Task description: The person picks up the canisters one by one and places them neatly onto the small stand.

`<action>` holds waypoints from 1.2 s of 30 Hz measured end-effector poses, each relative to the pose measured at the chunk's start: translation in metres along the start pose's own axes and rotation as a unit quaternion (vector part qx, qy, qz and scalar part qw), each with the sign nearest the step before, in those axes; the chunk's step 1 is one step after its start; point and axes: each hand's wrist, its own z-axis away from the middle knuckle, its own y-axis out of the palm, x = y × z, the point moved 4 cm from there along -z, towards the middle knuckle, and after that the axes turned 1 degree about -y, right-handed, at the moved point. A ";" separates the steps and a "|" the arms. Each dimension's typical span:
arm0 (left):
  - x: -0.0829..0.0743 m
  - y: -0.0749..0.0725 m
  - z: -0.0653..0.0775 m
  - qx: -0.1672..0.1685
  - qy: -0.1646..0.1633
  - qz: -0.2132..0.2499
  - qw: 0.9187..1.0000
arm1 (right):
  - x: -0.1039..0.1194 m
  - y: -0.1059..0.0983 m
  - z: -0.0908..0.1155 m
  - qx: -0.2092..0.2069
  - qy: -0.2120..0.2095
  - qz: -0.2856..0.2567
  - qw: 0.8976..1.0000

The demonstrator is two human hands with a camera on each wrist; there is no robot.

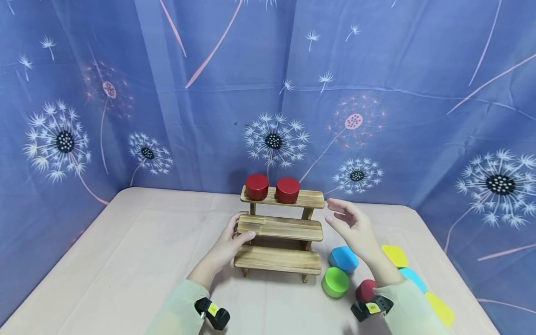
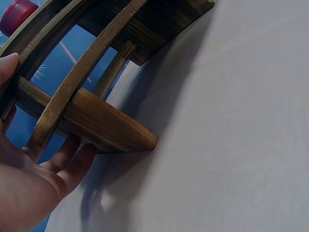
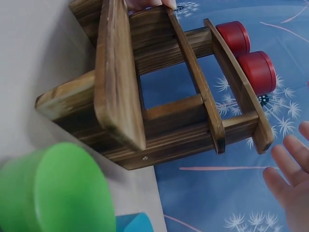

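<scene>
A three-tier wooden step stand (image 1: pixel 279 228) stands in the middle of the table. My left hand (image 1: pixel 224 249) grips the left end of its middle tier, thumb on top; in the left wrist view the fingers reach against the side frame. Two red round blocks (image 1: pixel 257 187), (image 1: pixel 287 190) sit side by side on the top tier, towards its left and middle. To the right of the top tier, my right hand (image 1: pixel 356 230) hovers with its fingers loosely bent and apart. It holds nothing and is clear of the stand; the right wrist view shows the bare palm (image 3: pixel 299 203).
Right of the stand lie a blue block (image 1: pixel 344 259), a green round block (image 1: pixel 335 282) and a red round block (image 1: pixel 366 291). Further right are yellow blocks (image 1: pixel 395 256), (image 1: pixel 440 309) and another blue piece (image 1: pixel 413 278). A blue dandelion-print curtain (image 1: pixel 209 116) surrounds the table (image 1: pixel 142 260).
</scene>
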 end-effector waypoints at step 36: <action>0.005 -0.004 -0.004 0.004 -0.012 -0.009 1.000 | -0.008 -0.026 0.036 0.033 0.021 0.025 0.999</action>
